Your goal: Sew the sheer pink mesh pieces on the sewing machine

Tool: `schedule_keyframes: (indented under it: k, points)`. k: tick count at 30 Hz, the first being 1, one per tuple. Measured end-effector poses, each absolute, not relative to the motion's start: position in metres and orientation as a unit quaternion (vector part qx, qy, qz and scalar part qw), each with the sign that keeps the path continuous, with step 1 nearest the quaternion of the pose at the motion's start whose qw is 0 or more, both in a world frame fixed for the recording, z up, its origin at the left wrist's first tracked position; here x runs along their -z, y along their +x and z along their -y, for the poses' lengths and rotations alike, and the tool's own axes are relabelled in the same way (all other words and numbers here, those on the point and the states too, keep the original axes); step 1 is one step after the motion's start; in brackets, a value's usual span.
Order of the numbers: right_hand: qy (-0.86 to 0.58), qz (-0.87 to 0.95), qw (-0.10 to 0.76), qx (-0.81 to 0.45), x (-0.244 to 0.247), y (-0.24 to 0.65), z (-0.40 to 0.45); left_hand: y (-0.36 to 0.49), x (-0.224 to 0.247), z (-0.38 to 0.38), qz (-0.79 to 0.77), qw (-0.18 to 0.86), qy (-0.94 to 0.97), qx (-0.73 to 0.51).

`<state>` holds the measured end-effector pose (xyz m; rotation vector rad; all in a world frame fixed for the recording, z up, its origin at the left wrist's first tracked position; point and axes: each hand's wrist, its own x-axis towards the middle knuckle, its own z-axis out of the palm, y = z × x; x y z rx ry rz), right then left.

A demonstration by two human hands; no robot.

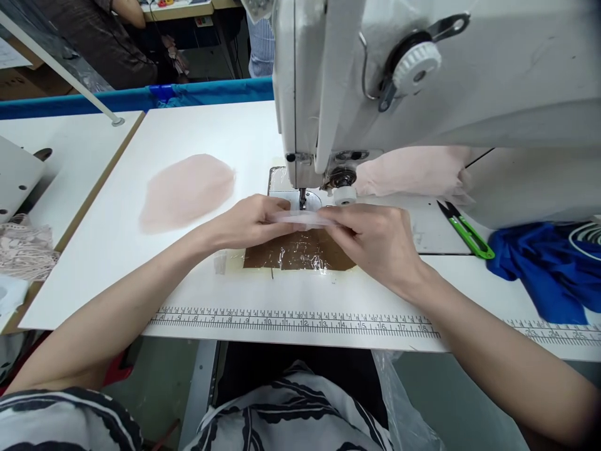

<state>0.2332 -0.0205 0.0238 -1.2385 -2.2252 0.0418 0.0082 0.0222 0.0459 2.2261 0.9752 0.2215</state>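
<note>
Between both hands stretches a narrow whitish strip point(303, 217), apparently thin fabric or elastic, just in front of the presser foot point(303, 199) of a white sewing machine point(323, 81). My left hand point(251, 220) pinches the strip's left end. At its right end, the thumb and fingers of my right hand point(375, 241) are closed on it. Beneath the hands, brown tape point(277, 255) with a shiny clear covering lies on the table. A pale pink fabric piece point(190, 191) lies flat to the left; more pink fabric point(416, 172) sits behind the machine's needle area.
Green thread snips point(467, 232) lie at the right beside a bunched blue cloth point(549, 266). A printed ruler point(300, 322) runs along the front edge. White cords point(28, 247) are heaped at far left. Beyond the blue fabric barrier point(211, 93) another person's arm point(129, 11) shows.
</note>
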Motion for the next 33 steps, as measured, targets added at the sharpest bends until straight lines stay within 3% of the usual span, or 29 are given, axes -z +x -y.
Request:
schedule_keyframes:
  k: [3,8,10,17,33]
  points:
    - [-0.432,0.871,0.235,-0.014,-0.03,0.233,0.025,0.004,-0.035,-0.01,-0.306,0.223,0.92,-0.104]
    - [-0.359,0.913,0.193,-0.007,-0.03,0.231,0.029,0.008,-0.014,0.015,-0.223,-0.11,0.952,-0.179]
    - [-0.35,0.919,0.183,-0.014,-0.028,0.231,0.03,0.011,-0.012,0.024,-0.216,-0.17,0.944,-0.181]
    - [-0.348,0.92,0.178,-0.018,-0.027,0.231,0.03,0.008,-0.011,0.04,-0.259,-0.139,0.95,-0.105]
    - [-0.374,0.909,0.185,0.016,-0.021,0.228,0.023,0.003,-0.001,0.015,-0.289,-0.062,0.945,-0.14]
